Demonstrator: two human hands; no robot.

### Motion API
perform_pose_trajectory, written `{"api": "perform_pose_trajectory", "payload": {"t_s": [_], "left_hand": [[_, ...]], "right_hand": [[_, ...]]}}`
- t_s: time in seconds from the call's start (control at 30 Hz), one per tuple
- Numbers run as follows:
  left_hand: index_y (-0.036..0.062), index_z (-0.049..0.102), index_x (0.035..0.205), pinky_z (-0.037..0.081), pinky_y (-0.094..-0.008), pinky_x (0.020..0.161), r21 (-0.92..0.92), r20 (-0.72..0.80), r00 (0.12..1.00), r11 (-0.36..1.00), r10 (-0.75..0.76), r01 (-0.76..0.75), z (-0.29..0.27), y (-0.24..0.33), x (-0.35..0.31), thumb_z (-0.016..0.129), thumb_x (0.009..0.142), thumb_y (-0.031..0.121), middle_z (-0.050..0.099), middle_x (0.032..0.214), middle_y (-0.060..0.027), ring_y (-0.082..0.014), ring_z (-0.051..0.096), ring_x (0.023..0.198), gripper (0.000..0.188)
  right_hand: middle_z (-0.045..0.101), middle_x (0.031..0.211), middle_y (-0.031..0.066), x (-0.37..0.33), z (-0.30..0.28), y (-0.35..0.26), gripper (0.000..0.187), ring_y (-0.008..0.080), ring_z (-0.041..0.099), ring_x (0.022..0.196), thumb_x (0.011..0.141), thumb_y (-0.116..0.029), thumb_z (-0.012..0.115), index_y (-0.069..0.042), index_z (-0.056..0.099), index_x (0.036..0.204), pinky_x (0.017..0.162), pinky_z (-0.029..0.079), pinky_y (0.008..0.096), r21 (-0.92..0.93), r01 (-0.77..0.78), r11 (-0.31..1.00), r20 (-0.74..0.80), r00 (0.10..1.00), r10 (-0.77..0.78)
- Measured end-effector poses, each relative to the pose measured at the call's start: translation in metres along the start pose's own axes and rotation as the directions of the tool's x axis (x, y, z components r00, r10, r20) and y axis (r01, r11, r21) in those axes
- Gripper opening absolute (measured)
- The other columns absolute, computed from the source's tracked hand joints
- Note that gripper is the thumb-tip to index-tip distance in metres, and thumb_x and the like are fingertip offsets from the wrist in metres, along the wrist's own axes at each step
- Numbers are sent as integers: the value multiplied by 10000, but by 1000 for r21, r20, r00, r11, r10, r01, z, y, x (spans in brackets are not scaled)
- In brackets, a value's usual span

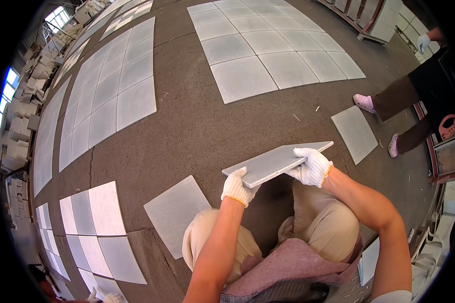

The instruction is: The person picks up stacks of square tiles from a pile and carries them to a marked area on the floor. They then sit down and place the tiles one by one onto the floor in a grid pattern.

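A flat grey stone tile (274,160) is held up off the floor in front of my knees, tilted, its pale near edge toward me. My left hand (239,187), in a white knitted glove, grips its near left corner with the thumb on top. My gloved right hand (311,166) holds the right part, fingers wrapped round the edge. Beside my left knee, another grey tile (177,213) lies on the floor, partly hidden by my leg. A further single tile (354,134) lies to the right, near a co-worker's feet.
Tiles lie in a large grid (268,45) ahead, another grid (111,83) to the left and a mixed white-and-grey group (93,227) at lower left. A co-worker in pink clogs (364,103) stands at right. Another person's gloved hands (106,297) show at lower left. Stacked slabs (23,108) line the far left.
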State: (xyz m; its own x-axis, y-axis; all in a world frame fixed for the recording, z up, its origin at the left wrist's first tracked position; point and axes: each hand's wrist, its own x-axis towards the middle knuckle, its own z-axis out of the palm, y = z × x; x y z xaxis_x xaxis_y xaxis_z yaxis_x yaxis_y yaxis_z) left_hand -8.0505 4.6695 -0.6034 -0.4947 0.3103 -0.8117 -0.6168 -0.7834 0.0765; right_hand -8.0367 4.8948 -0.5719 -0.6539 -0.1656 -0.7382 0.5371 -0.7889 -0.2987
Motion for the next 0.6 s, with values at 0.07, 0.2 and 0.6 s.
{"api": "perform_pose_trajectory", "payload": {"t_s": [0.07,0.2,0.6], "left_hand": [[1,327,1360,435,-570,1027,-16,22,1000,1000,-3,3,-3,0,2,425,959,93,457,1352,-226,-408,488,1222,423],[31,390,1320,476,-534,988,-40,21,999,999,-32,33,-6,2,9,451,954,103,506,1303,-193,-385,533,1170,378],[-9,427,1300,526,-453,899,144,364,905,947,219,-286,19,9,29,538,897,65,566,1207,-156,-294,611,1048,425]], "right_hand": [[495,1278,225,0,0,1,318,369,540,1168,938,-100,481,42,430,1218,1024,466,516,4,0,1000,1,1000,0],[495,1287,222,1,-2,0,349,368,540,1169,933,-96,489,43,422,1247,1026,464,514,11,5,1000,25,1000,-5],[502,1316,190,-2,21,-24,420,331,518,1212,916,-55,529,21,405,1310,1024,465,486,-11,158,987,150,977,-154]]}}
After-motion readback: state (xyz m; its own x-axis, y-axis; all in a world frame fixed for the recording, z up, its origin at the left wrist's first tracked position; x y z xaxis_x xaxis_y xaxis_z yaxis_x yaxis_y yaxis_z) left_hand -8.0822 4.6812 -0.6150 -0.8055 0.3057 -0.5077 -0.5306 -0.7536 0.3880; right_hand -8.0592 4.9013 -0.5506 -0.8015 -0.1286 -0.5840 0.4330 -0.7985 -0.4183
